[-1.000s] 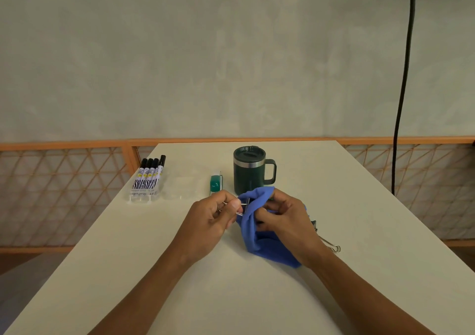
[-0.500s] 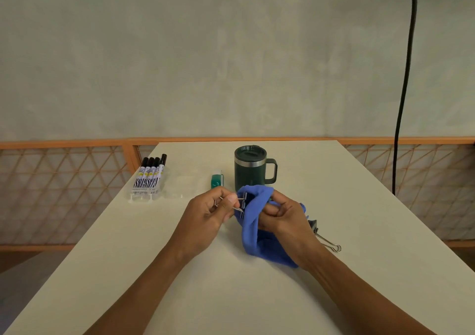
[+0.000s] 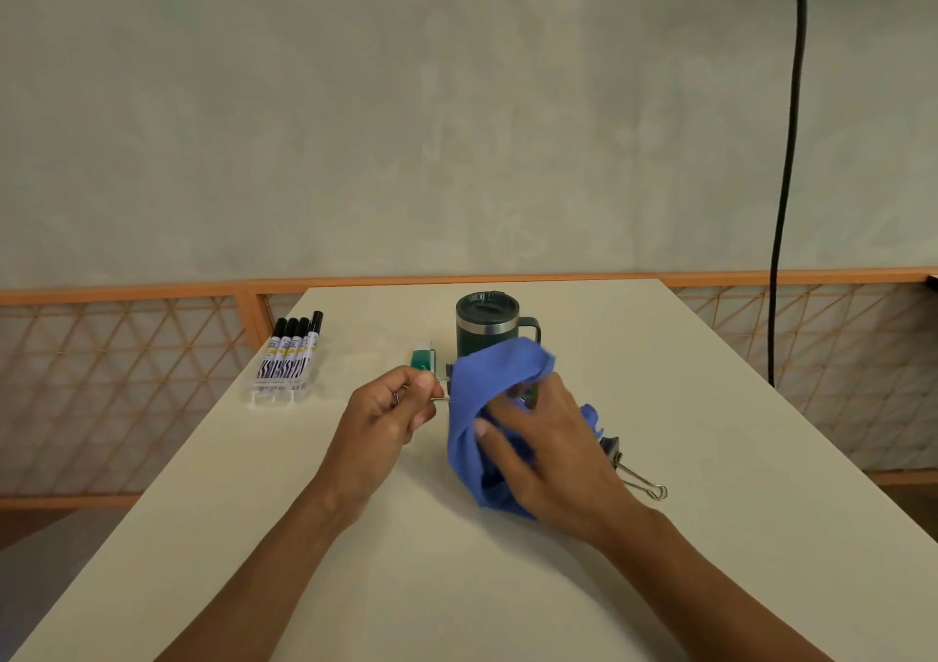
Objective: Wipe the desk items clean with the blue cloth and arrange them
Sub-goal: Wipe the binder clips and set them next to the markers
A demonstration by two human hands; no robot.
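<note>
Far centre being blocked by green mug [image 3: 484, 331], left edge being occupied by marker pack [image 3: 288, 359], near tabletop [image 3: 457, 590] being left open.

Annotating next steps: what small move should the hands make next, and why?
Probably rub the blue cloth over the body of the black binder clip: the left hand pinches its silver wire handles, and the right hand holds the cloth draped over it.

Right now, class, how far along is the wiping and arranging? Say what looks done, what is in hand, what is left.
Done, seemingly: the markers lie lined up. In hand: the left hand pinches a binder clip while the right hand holds the blue cloth against it. Left, probably: the second binder clip, mug and green item; cleanliness can't be judged.
</note>
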